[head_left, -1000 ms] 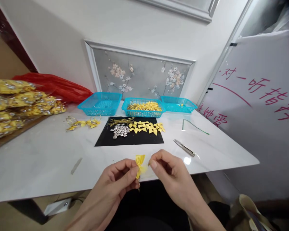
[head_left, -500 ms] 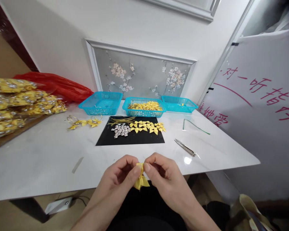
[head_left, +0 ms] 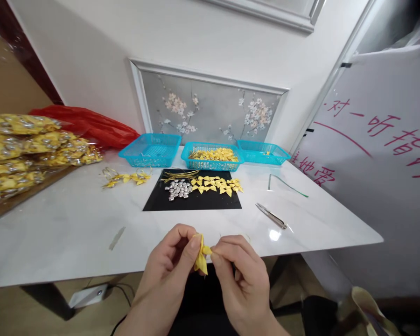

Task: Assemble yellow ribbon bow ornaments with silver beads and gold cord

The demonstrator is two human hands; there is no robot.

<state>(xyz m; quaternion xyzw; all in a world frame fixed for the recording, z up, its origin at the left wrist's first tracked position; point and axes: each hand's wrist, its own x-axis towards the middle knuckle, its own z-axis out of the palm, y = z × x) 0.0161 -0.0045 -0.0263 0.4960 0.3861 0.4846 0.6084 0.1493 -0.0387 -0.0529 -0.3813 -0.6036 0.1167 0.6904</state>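
Ribbon (head_left: 200,263), partly covered, far side out of my sight, left hand (head_left: 173,261) pinching it thumb-over, right hand (head_left: 243,270) pinching its side tip, lower fingers half hidden.

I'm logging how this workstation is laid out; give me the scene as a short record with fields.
Left hand: pinching a folded yellow piece
Right hand: pinching the same piece's small end
Black mat: silver beads, yellow petal shapes, thin gold wires
Behind mat: three blue baskets, loose yellow pieces in the middle one
Right of mat: metal snips
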